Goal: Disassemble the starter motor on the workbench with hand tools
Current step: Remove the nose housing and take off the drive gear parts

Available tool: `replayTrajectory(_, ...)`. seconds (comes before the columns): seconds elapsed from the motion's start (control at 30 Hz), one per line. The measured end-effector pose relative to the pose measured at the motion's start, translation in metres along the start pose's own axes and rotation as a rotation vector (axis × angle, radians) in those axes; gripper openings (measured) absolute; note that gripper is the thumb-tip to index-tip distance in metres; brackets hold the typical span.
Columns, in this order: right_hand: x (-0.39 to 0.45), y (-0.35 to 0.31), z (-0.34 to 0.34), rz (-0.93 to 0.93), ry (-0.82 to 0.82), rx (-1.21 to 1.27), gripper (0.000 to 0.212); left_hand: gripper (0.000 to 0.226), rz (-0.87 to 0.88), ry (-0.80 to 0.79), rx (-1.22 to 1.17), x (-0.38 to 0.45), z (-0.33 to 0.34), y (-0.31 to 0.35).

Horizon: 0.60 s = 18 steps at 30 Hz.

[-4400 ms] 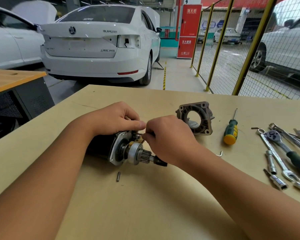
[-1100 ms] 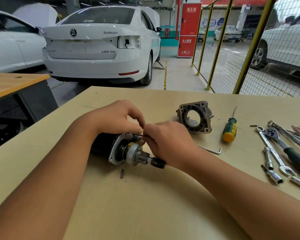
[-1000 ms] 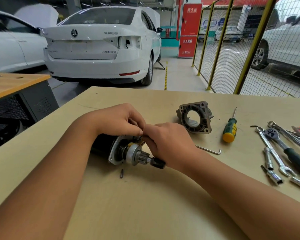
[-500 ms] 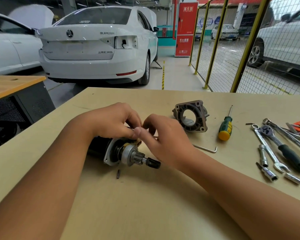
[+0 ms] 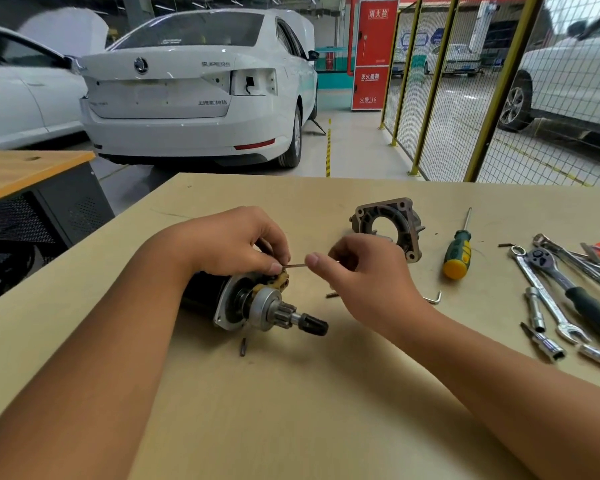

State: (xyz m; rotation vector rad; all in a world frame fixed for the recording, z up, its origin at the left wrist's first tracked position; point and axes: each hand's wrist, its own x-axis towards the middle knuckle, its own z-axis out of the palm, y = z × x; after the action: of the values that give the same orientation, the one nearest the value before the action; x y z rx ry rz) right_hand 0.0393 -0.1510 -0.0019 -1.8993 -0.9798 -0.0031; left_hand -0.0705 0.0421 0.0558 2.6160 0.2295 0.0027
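Observation:
The starter motor (image 5: 250,303) lies on its side on the workbench (image 5: 291,410), its pinion gear and shaft pointing right. My left hand (image 5: 229,240) grips the top of the motor at the yellowish fork lever (image 5: 278,282), thumb pressed beside it. My right hand (image 5: 364,271) pinches one end of a thin metal pin (image 5: 293,266) between thumb and fingers. The pin spans the gap between my two thumbs, just above the lever. The removed nose housing (image 5: 388,223) lies behind my right hand.
A green-yellow screwdriver (image 5: 458,251), a hex key (image 5: 433,298), a ratchet (image 5: 568,282), a spanner (image 5: 541,292) and sockets (image 5: 548,344) lie at the right. A small pin (image 5: 243,351) lies in front of the motor, another small piece (image 5: 331,295) beside my right hand. Cars and a fence stand beyond the bench.
My right hand has drawn back to the right and away from my left hand, and the thin pin now shows between the thumbs. The motor stays put under my left hand.

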Motion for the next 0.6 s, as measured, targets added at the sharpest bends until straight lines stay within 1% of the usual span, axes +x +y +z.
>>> replayTrajectory(0.1,-0.002,0.001,-0.003,-0.180,-0.005,-0.008,0.021,0.018,-0.013,-0.027,0.002,0.000,0.000,0.000)
replayTrajectory(0.23,0.000,0.007,0.000,-0.548,0.029,-0.114,0.019,0.019,-0.021,-0.031,-0.017,0.000,0.000,-0.002)
replayTrajectory(0.3,0.001,0.010,-0.001,-0.647,0.029,-0.144,0.019,0.020,-0.019,-0.036,-0.055,-0.001,0.000,-0.001)
replayTrajectory(0.33,0.001,0.010,-0.001,-0.665,0.023,-0.158,0.021,0.019,-0.017,-0.041,-0.068,-0.001,0.000,-0.001)
replayTrajectory(0.4,0.000,0.009,-0.001,-0.624,0.019,-0.149,0.024,0.016,-0.013,-0.041,-0.069,-0.001,0.000,-0.001)
replayTrajectory(0.43,-0.001,0.007,-0.002,-0.546,0.003,-0.089,0.028,0.014,-0.010,-0.037,-0.065,0.000,0.000,-0.002)
replayTrajectory(0.53,-0.006,0.001,-0.006,-0.162,-0.176,0.281,0.049,0.012,0.003,-0.027,-0.056,0.002,0.000,-0.005)
replayTrajectory(0.57,-0.006,0.000,-0.007,-0.061,-0.233,0.353,0.058,0.012,0.000,-0.027,-0.050,0.003,0.001,-0.005)
replayTrajectory(0.6,-0.005,-0.001,-0.008,-0.003,-0.272,0.367,0.062,0.011,-0.002,-0.027,-0.044,0.003,0.000,-0.005)
